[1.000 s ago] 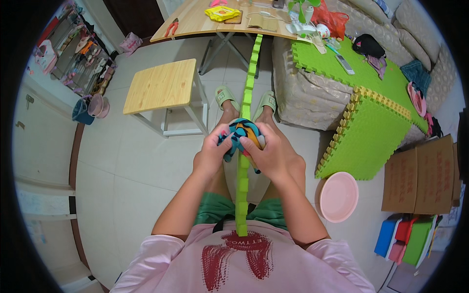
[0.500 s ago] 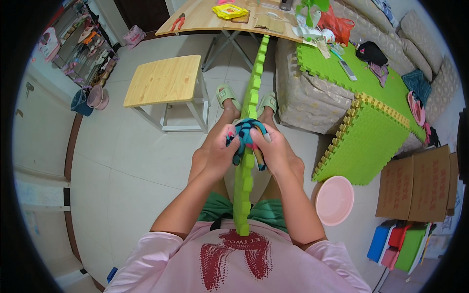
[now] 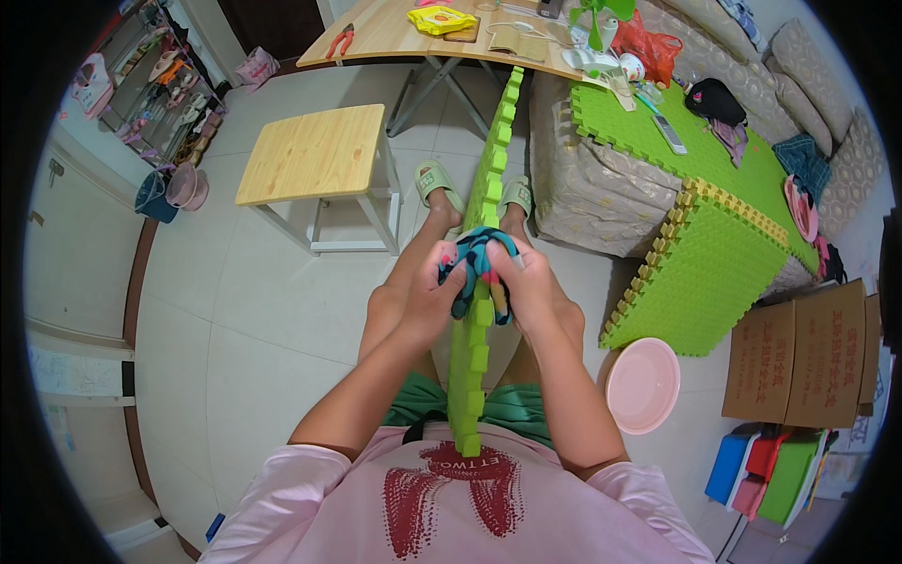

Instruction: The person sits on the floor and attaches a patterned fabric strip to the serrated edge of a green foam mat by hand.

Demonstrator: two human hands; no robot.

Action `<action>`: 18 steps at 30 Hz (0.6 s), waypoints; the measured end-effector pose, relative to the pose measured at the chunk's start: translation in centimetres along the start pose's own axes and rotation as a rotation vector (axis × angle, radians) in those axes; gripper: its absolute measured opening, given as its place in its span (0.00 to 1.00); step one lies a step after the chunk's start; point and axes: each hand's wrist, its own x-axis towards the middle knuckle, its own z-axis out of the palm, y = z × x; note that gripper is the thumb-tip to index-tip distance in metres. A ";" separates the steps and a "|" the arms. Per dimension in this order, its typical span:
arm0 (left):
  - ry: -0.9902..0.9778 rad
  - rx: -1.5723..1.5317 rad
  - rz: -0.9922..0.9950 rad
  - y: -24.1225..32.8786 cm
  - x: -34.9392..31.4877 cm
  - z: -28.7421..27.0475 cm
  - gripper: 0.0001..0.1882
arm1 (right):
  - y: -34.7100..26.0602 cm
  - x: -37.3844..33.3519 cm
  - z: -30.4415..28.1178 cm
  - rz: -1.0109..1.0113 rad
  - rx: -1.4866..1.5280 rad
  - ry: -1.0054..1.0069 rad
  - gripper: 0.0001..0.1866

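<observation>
A green foam floor mat with toothed edges (image 3: 488, 193) stands on its edge between my legs, its near end against my shirt. Over its top edge lies a crumpled patterned cloth (image 3: 477, 246), teal and dark with pink and yellow patches. My left hand (image 3: 434, 289) grips the cloth on the mat's left side, fingers curled into it. On the other side my right hand (image 3: 528, 287) is closed on the cloth too, thumb pressing on top. Some of the cloth hangs down the mat's right side. The fingertips are partly hidden in its folds.
Left of my legs stands a wooden-topped stool (image 3: 315, 155). Ahead is a table (image 3: 376, 42) with pliers (image 3: 340, 40) and a yellow pack (image 3: 442, 20). More green mats (image 3: 686, 268) lean by the sofa at right, near a pink basin (image 3: 644, 385) and cardboard boxes (image 3: 799, 357).
Both hands have shifted slightly on the cloth, and its folds have changed shape. The mat stays upright between my legs, with its far end slightly farther right.
</observation>
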 end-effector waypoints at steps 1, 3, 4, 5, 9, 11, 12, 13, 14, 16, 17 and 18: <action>-0.016 0.005 0.016 -0.2 0.0 -0.2 0.05 | -0.3 -0.4 0.2 0.001 -0.001 -0.002 0.13; -0.003 -0.018 0.045 -0.2 0.1 0.0 0.05 | -1.0 -1.2 0.7 -0.079 -0.175 -0.055 0.13; 0.001 -0.040 0.073 -0.1 0.1 0.2 0.06 | -0.9 -1.1 0.6 -0.080 -0.175 -0.052 0.13; -0.001 -0.039 0.073 -0.1 0.1 0.2 0.06 | -0.7 -0.9 0.3 -0.101 -0.223 -0.021 0.13; -0.009 0.036 0.024 0.1 0.1 0.2 0.07 | 0.4 0.2 0.0 -0.115 -0.239 0.085 0.13; 0.015 0.136 -0.001 0.3 0.2 -0.3 0.08 | 0.1 0.7 0.0 -0.091 -0.159 0.121 0.13; 0.031 0.122 -0.056 0.2 0.3 -0.7 0.09 | -0.3 0.8 -0.3 0.028 -0.023 0.081 0.13; 0.035 0.113 -0.086 0.1 0.5 -1.0 0.10 | -0.5 0.9 -0.8 0.148 0.113 0.044 0.13; 0.046 0.106 -0.114 0.2 0.5 -1.5 0.11 | -1.2 0.8 -1.2 0.148 0.113 0.041 0.13; 0.065 -0.085 -0.130 1.0 0.8 -2.3 0.14 | -3.0 0.5 -2.2 0.214 0.056 -0.152 0.12; 0.067 -0.085 -0.129 1.5 0.9 -2.6 0.14 | -3.4 0.5 -2.7 0.214 0.057 -0.154 0.12; 0.036 -0.161 -0.064 2.1 0.9 -3.0 0.15 | -3.7 0.7 -3.1 0.168 -0.031 -0.218 0.12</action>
